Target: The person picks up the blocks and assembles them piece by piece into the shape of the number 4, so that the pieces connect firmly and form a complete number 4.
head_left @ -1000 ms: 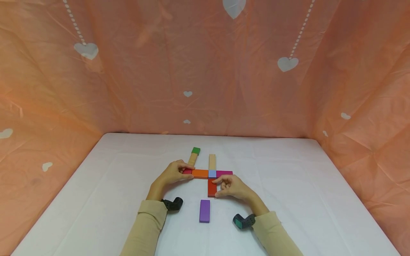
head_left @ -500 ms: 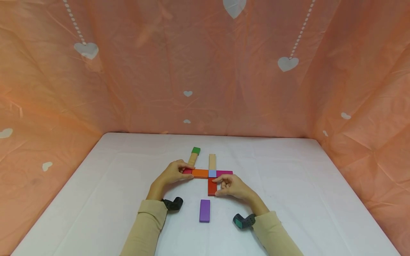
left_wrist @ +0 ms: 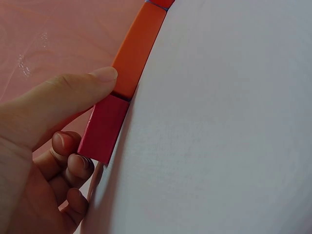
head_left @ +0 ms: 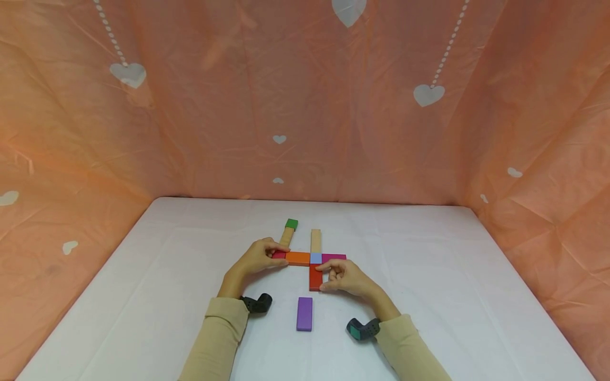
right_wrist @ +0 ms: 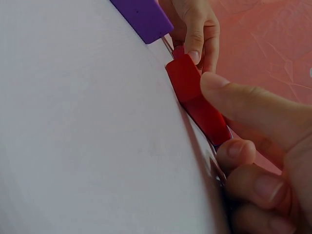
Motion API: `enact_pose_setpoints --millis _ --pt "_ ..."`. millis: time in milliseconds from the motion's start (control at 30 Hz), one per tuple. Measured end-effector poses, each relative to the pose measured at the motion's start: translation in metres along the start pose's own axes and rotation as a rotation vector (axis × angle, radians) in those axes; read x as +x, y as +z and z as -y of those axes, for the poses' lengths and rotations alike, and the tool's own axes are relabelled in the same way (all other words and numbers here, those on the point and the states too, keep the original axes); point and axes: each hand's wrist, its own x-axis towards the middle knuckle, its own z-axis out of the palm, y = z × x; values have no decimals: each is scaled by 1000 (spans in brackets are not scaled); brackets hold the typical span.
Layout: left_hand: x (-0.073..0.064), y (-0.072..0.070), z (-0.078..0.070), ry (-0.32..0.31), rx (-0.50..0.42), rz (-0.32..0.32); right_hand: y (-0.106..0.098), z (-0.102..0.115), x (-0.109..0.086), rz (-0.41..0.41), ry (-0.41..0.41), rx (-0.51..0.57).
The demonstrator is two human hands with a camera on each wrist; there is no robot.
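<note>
Several flat wooden blocks lie end to end on the white table. My left hand holds the crimson block at the row's left end, its thumb over the seam with the orange block. To the right of the orange one sit a light blue block and a magenta block. My right hand pinches the red block lengthwise, thumb at the near end and index finger at the far end. That red block sits right below the light blue one. A purple block lies apart, nearer me.
Behind the row, a plain wood block extends away from the light blue one. Farther left, a slanted plain wood piece has a green block at its far end. A pinkish-orange curtain encloses the table.
The red block has slid slightly away from me, up against the light blue block, with my right hand's thumb following. My left hand stays in place.
</note>
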Motion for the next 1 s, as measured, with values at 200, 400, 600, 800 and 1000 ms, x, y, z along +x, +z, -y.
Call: enact_pose_setpoints --millis 200,400,600,800,1000 --pt "-1 -1 -2 12 -5 -1 -1 0 1 0 -4 4" --pt "-2 -2 -3 17 8 4 -2 2 1 2 6 12" --pt "-2 -2 -3 15 13 3 0 6 -2 5 11 -11" --pt "-2 -2 -2 21 17 2 3 9 -6 -3 2 -50" --pt "-2 -2 -3 30 18 -1 8 14 -13 38 -33 -49"
